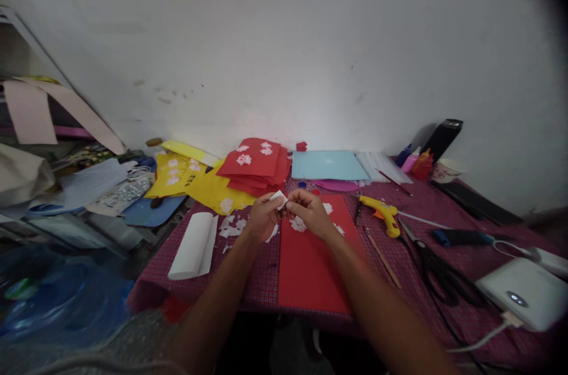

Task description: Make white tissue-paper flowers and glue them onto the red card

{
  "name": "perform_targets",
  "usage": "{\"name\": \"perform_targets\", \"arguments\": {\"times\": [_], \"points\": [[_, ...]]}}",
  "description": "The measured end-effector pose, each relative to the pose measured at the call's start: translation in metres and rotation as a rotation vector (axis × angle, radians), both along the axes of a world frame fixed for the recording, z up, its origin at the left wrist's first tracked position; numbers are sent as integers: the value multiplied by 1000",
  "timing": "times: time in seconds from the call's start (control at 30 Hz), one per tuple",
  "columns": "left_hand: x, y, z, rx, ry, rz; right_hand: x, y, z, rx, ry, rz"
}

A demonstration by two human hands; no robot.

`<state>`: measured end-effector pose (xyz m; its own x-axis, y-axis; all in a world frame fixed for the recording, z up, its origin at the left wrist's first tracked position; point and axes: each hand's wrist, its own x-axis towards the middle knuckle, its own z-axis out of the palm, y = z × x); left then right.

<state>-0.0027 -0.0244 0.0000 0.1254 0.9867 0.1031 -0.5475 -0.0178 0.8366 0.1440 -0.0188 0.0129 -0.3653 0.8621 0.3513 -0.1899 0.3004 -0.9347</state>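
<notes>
Between my two hands is a small piece of white paper (pixel 279 200), held up above the top left part of a red sheet (pixel 317 271). My left hand (pixel 261 218) pinches its left side. The fingertips of my right hand (pixel 309 211) close on its right edge. White paper flowers (pixel 297 224) lie on the red sheet, partly covered by my right hand. Torn white paper scraps (pixel 231 228) are scattered left of my left hand, beside a roll of white paper (pixel 193 248).
Red sheets with white flowers (pixel 257 162) are stacked behind, next to yellow sheets (pixel 208 188) and a light blue sheet (pixel 326 167). On the right lie a yellow glue gun (pixel 382 212), black-handled scissors (pixel 437 271), a wooden stick (pixel 384 259), paint bottles (pixel 421 165) and a white power bank (pixel 526 289).
</notes>
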Motion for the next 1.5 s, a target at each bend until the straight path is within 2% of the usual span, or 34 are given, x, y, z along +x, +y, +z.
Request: {"name": "perform_targets", "arguments": {"times": [1.2,1.37,1.5], "points": [[1,-2,2,2,5,-16,-4,3,-5,37,38,-37],[1,0,0,29,-1,45,-3,3,-5,75,-19,-114],[3,4,-3,63,10,182,-3,4,-7,84,-44,-164]]}}
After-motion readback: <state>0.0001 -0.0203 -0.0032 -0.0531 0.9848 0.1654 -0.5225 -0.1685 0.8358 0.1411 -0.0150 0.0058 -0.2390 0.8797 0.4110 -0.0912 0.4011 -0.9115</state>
